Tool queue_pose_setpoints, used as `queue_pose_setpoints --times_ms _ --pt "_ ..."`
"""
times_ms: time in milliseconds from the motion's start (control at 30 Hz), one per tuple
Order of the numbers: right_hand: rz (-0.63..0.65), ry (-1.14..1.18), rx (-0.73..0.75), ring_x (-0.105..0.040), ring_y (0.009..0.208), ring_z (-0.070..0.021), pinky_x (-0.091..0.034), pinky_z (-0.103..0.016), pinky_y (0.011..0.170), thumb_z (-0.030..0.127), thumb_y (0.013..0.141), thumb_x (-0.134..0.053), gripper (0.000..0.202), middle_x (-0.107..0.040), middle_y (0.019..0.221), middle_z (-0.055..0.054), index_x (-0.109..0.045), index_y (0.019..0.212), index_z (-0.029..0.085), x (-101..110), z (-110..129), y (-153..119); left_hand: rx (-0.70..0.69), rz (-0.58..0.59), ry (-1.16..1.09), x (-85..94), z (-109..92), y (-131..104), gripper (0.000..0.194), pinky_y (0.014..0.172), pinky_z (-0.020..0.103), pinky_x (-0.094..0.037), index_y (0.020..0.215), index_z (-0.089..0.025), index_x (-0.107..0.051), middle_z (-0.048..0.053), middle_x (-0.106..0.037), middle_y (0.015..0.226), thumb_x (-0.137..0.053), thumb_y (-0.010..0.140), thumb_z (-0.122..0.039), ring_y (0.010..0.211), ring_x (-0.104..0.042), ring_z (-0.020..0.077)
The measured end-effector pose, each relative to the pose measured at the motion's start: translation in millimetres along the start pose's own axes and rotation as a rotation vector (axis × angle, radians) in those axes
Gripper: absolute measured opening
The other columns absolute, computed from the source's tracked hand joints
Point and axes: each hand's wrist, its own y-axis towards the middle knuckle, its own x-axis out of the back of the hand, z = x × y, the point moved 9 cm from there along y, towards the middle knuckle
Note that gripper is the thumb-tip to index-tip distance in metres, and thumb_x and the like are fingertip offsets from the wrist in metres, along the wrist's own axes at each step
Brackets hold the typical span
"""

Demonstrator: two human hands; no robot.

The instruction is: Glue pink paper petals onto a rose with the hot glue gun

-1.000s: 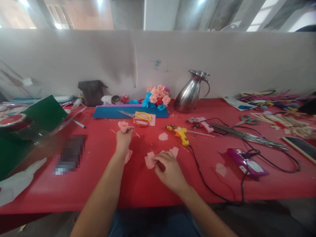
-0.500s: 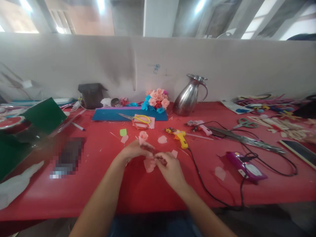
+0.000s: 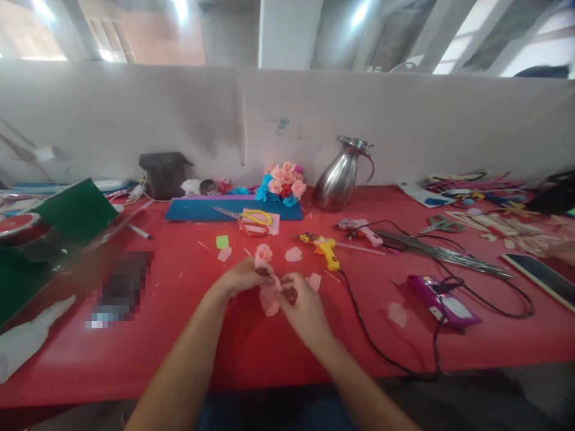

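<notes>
My left hand (image 3: 245, 277) is closed around the base of a pink paper rose (image 3: 263, 252), whose bloom stands up above the fingers. Close beside it, my right hand (image 3: 302, 302) pinches a pink paper petal (image 3: 277, 282) between thumb and fingertips. Another pink paper piece (image 3: 270, 303) shows just below the hands; whether it is held or lies on the table I cannot tell. Around the hands lie loose petals, one pink petal (image 3: 293, 254) ahead and another (image 3: 314, 281) by the right hand. A yellow glue gun (image 3: 327, 251) rests to the right.
Scissors (image 3: 256, 216) lie on pink paper before a blue board (image 3: 193, 209). Behind are a paper bouquet (image 3: 284, 179) and a steel jug (image 3: 339, 179). Cords run from a purple power strip (image 3: 442, 302). A pink glue gun (image 3: 366, 232) lies right; another person's hand (image 3: 565, 252) shows at the edge.
My right fingers have shifted up slightly with the petal, which now shows upright between the hands. The rose has tilted a little. Another person's hand has appeared at the right edge.
</notes>
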Motion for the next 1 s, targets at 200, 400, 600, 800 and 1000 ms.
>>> queue_pose_setpoints --times_ms 200,400,600,800,1000 --pt "0.001 0.098 0.014 -0.06 0.073 -0.0161 -0.049 -0.031 0.069 0.016 0.073 -0.052 0.019 -0.061 0.079 -0.001 -0.049 0.091 0.022 -3 -4 1 0.006 -0.107 -0.031 10.8 0 0 0.011 0.069 0.027 -0.042 0.069 -0.018 -0.068 0.003 -0.066 0.073 -0.063 0.06 -0.02 0.071 -0.057 0.0163" --pt "-0.069 0.198 -0.01 -0.059 0.071 -0.0153 -0.048 -0.029 0.066 0.02 0.076 -0.052 0.022 -0.059 0.079 -0.002 -0.047 0.098 0.02 6 -8 1 -0.017 -0.115 -0.097 10.9 -6 -2 0.009 0.069 0.026 -0.042 0.069 -0.017 -0.068 0.002 -0.065 0.069 -0.065 0.061 -0.021 0.069 -0.056 0.0143" --pt "-0.112 0.259 -0.039 -0.059 0.071 -0.0153 -0.048 -0.029 0.068 0.025 0.078 -0.053 0.023 -0.059 0.08 -0.002 -0.047 0.099 0.02 9 -15 3 -0.02 -0.097 -0.13 9.8 -3 0 0.011 0.07 0.026 -0.042 0.07 -0.017 -0.067 0.003 -0.066 0.073 -0.067 0.062 -0.025 0.071 -0.058 0.0145" --pt "-0.069 0.219 -0.017 -0.06 0.073 -0.0156 -0.048 -0.03 0.069 0.021 0.079 -0.047 0.023 -0.061 0.084 -0.003 -0.045 0.102 0.02 8 -12 2 -0.025 -0.117 -0.129 13.8 2 3 0.015 0.07 0.026 -0.043 0.072 -0.017 -0.068 0.004 -0.066 0.074 -0.068 0.062 -0.027 0.071 -0.058 0.0151" --pt "0.006 -0.093 0.203 -0.056 0.089 -0.0214 -0.047 -0.038 0.079 0.004 0.062 -0.051 0.04 -0.06 0.089 -0.005 -0.051 0.098 0.022 -4 10 -6 -0.006 -0.179 -0.161 19.0 2 3 0.015 0.068 0.026 -0.043 0.068 -0.015 -0.065 0.003 -0.064 0.069 -0.069 0.058 -0.026 0.067 -0.056 0.014"
